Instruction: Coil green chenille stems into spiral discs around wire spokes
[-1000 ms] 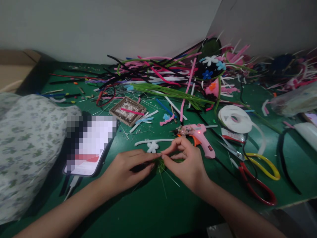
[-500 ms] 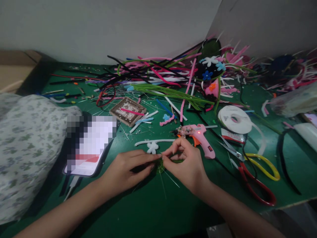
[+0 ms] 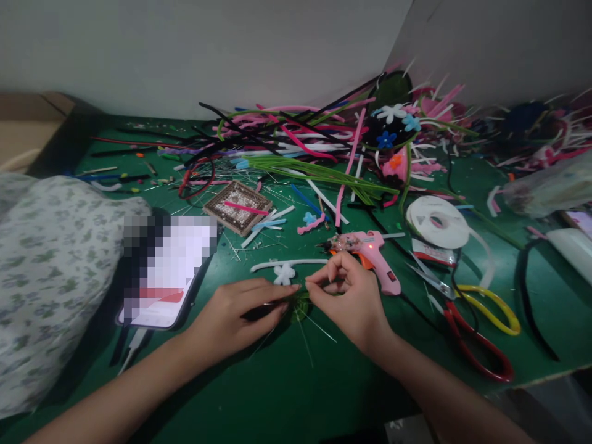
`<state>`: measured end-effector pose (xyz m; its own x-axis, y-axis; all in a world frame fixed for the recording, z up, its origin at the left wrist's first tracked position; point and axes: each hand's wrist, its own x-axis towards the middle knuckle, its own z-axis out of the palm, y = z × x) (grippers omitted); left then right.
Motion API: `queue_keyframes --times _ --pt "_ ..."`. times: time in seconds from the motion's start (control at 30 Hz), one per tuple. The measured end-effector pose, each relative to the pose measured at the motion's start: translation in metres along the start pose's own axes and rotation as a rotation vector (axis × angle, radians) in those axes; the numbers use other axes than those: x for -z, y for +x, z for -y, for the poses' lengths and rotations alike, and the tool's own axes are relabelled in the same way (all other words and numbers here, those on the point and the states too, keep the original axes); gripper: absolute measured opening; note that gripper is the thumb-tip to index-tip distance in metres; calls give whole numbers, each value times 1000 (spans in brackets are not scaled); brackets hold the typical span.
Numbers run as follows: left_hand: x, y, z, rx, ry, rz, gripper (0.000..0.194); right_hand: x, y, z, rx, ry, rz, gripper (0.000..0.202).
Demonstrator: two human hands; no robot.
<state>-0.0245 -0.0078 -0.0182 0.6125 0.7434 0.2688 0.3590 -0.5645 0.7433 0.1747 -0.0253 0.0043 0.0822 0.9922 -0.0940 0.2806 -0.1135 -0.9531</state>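
Grip, from the head view: right hand (image 3: 349,296) has thumb and forefinger tips pressed together (anything between them is too small to make out).
Left hand: palm down, thumb and forefinger beside the green piece (image 3: 301,307); I cannot tell whether they pinch it, as the fingers hide the contact.
Green piece: between the hands, toward the front edge of the worktop (image 3: 259,401), thin clear strands spreading from it.
White flower: (image 3: 283,274) just beyond the left fingers, next to a white strip (image 3: 272,265).
Glue gun: pink (image 3: 385,271), just beyond the right hand, its small light glowing orange.
Scissors: (image 3: 509,317) open, red handle near the front edge.
Green stems: (image 3: 319,176) bundled toward the back edge.
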Motion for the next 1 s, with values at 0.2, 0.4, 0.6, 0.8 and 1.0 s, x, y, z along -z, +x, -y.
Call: queue_keyframes --times 0.2,0.4,0.6,0.8,1.0 --pt "0 0 1 -5 4 0 30 0 0 0 9 -7 45 24" --pt "1 0 -1 -13 21 -2 32 3 -1 1 95 -31 63 16" --pt "0 0 1 -3 29 8 30 4 -3 1 103 38 55 10" --pt "0 1 0 7 22 -7 31 3 -1 0 87 47 9 13" --pt "-1 -1 2 27 11 -19 34 3 0 -4 75 87 58 5"
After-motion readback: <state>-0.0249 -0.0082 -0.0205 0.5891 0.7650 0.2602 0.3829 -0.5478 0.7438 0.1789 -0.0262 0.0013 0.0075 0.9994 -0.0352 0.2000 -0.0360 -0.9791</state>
